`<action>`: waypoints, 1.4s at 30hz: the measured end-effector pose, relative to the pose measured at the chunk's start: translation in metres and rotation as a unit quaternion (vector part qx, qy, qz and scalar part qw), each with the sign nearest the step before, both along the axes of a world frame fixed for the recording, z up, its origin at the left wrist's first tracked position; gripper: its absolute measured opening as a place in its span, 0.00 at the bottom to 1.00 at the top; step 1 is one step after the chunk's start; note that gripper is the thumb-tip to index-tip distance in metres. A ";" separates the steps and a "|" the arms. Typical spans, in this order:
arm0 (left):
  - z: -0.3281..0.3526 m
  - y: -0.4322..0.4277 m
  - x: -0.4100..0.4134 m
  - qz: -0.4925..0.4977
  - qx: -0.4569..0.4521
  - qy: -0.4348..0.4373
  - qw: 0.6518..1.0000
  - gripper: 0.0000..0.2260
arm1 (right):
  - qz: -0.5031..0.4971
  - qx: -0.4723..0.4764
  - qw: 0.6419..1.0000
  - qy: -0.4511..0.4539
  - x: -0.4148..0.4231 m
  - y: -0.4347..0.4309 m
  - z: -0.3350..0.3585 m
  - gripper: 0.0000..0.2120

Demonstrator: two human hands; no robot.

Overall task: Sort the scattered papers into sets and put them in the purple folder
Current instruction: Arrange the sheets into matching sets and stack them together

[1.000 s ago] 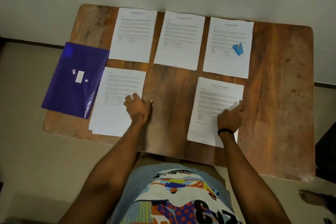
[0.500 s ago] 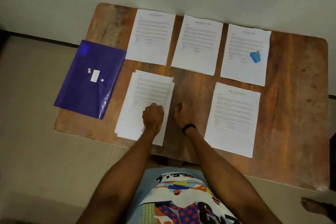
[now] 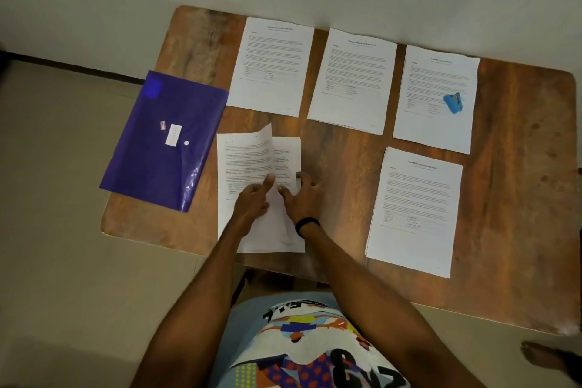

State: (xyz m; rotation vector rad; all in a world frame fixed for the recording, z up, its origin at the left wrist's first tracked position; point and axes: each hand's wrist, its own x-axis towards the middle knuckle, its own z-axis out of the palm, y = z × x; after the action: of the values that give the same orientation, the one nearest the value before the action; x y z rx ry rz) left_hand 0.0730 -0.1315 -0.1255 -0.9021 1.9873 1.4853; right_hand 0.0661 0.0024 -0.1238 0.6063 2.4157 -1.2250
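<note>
On the wooden table (image 3: 519, 198), beside the purple folder (image 3: 163, 148), the left hand (image 3: 252, 203) pinches the top sheet (image 3: 245, 157) off a stack (image 3: 288, 154); the right hand (image 3: 304, 195) presses it, fingers spread. Light, floppy paper: grip an edge.

The near-right paper stack (image 3: 415, 214) is headed "Sample Financial Statement"; other print is too blurred
</note>
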 end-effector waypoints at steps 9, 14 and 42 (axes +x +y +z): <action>0.004 0.005 -0.008 0.025 0.018 0.016 0.999 0.08 | 0.127 -0.017 0.990 0.065 0.009 -0.010 0.006 0.11; 0.000 0.004 0.003 0.095 0.060 0.043 0.993 0.12 | 0.138 0.008 0.988 0.063 0.014 -0.012 0.006 0.11; 0.019 0.008 0.008 0.028 -0.131 0.091 0.987 0.12 | -0.042 -0.104 0.989 -0.091 -0.019 0.024 -0.005 0.12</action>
State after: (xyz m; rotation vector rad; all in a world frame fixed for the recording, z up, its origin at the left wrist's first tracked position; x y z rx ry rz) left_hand 0.0810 -0.1237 -0.1067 -0.9646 2.3500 1.4015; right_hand 0.0474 0.0265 -0.1292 0.7293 2.0999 -1.3708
